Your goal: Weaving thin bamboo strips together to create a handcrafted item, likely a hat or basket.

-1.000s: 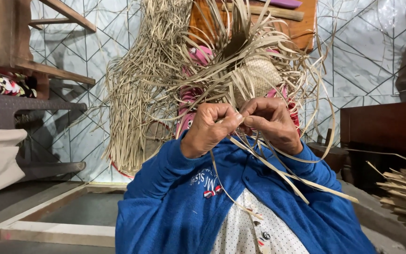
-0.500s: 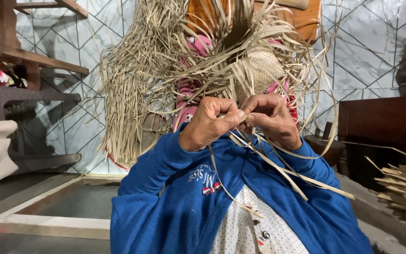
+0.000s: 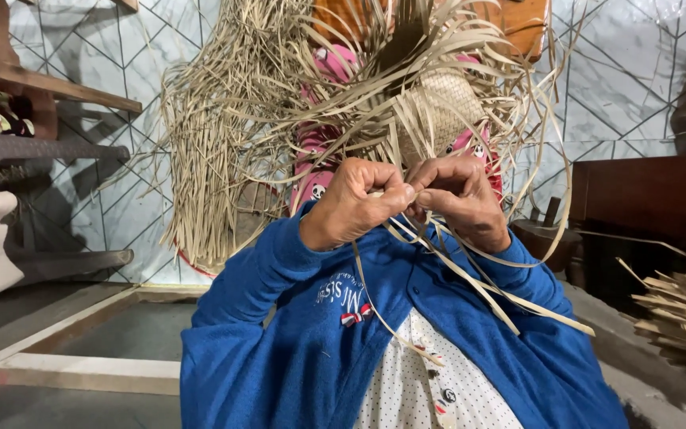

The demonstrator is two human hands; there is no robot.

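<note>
Pinching the same flat straw strips [image 3: 470, 278] between thumb and forefinger, the left hand [image 3: 351, 205] and right hand [image 3: 458, 199] meet fingertip to fingertip, both closed on the strands; the strips trail down over the blue cardigan [image 3: 295, 334]; just above the knuckles sits the woven straw crown [image 3: 442, 107], its loose unwoven ends [image 3: 224, 143] fanning out on every side. Done well, I judge, this calls for even tension on each strip, keeping it flat rather than twisted, and snugging it tight against the woven edge; a bundle of cut strips [image 3: 680, 306] lies well apart at the right.
</note>
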